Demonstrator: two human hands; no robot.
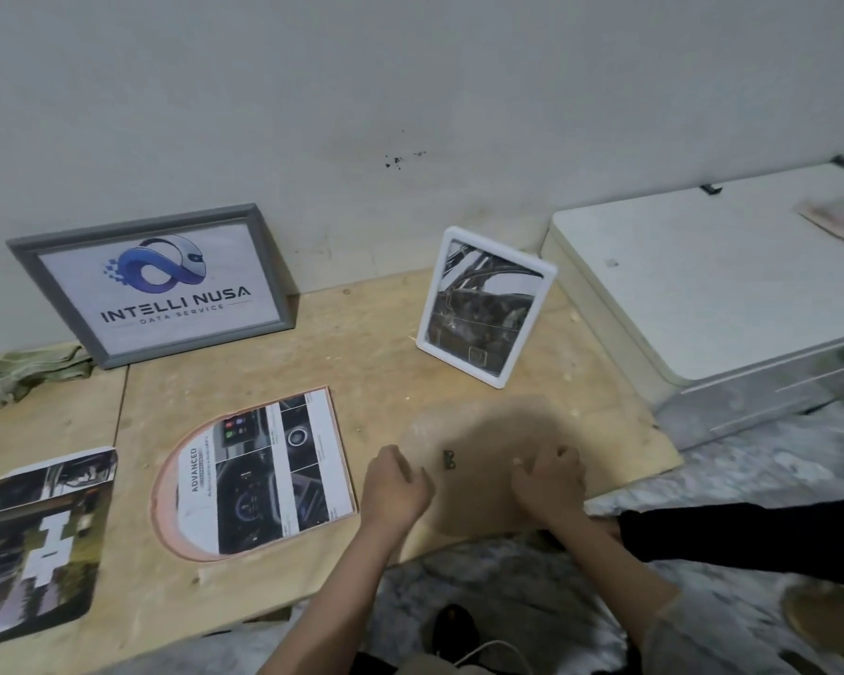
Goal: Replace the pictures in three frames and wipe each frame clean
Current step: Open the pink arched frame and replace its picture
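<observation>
Both hands hold a blurred brown backing board [478, 431] with a small metal hanger, lying on the plywood board [371, 343]. My left hand [393, 484] grips its left edge and my right hand [549, 479] grips its right side. To the left lies a pink arch-shaped frame [166, 484] with a car-dashboard picture [264, 470] in it. A loose arch-shaped picture [40, 538] lies at the far left. A grey frame [152, 285] with a logo leans on the wall. A white frame [486, 306] with a car-interior picture stands upright.
A crumpled greenish cloth [25, 372] lies at the back left by the grey frame. A low white cabinet [717, 289] stands at the right against the wall. Grey patterned carpet [507, 591] lies in front, with my dark-clothed leg [751, 533] over it.
</observation>
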